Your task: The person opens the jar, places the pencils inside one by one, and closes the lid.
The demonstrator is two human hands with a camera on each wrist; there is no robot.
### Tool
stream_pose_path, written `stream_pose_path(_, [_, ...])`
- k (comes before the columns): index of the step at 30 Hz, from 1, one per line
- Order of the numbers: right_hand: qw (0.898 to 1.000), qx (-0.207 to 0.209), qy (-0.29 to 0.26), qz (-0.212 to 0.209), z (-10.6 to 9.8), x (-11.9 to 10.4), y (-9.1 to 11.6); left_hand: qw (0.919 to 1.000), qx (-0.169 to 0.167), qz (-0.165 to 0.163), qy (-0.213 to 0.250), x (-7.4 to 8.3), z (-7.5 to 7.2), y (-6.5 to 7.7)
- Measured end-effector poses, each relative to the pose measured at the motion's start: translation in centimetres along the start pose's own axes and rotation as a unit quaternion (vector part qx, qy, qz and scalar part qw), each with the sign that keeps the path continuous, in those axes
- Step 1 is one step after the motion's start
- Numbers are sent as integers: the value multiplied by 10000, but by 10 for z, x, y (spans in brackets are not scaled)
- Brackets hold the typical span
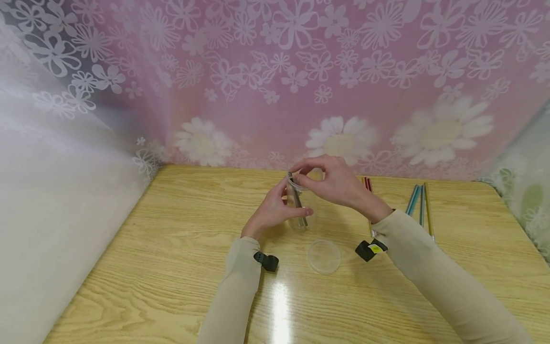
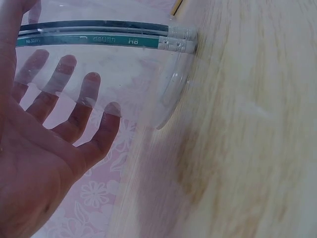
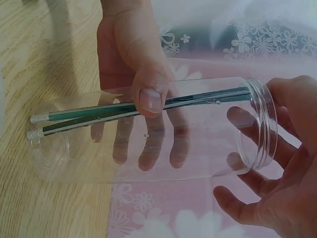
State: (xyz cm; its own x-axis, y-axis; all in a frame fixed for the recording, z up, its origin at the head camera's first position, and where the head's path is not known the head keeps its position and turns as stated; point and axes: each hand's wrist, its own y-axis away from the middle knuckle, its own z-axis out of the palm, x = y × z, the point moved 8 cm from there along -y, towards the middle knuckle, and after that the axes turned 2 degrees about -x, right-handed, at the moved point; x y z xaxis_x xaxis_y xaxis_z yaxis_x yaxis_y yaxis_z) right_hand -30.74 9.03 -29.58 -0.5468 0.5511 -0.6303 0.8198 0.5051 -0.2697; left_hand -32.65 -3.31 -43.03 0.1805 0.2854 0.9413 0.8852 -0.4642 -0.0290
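Observation:
A clear plastic jar point(image 1: 306, 222) stands on the table with two green HB pencils point(image 3: 99, 113) leaning inside, their white erasers at the bottom. My left hand point(image 1: 275, 208) grips the jar around its side, thumb in front and fingers behind the clear wall. At the jar's threaded rim point(image 3: 261, 124) is my right hand point(image 1: 333, 181), its index finger and thumb right by the pencils' upper ends. The other right fingers are loosely bent and spread beside the jar. I cannot tell whether the right fingertips pinch the pencils.
A round clear lid point(image 1: 323, 256) lies on the wooden table point(image 1: 172, 267) in front of the jar. To the right are red pencils point(image 1: 367, 183), blue pencils point(image 1: 413, 200) and a gold pencil point(image 1: 428, 210). A pink flowered curtain point(image 1: 258, 105) hangs behind the table.

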Motion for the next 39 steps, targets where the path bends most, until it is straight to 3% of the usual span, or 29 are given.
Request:
stream_pose_path(6, [10000,-8,9,55,-1,1,-1,10000,-9,47,14,3,-1,-1])
stream_pose_path(24, [9937,972,-529,-180,-25,14,22,9995,-2,269,158,9,1,-2])
stream_pose_path(39, [9893,1251,-383,649,-41,55,57,9993,-29,353,127,10,2,0])
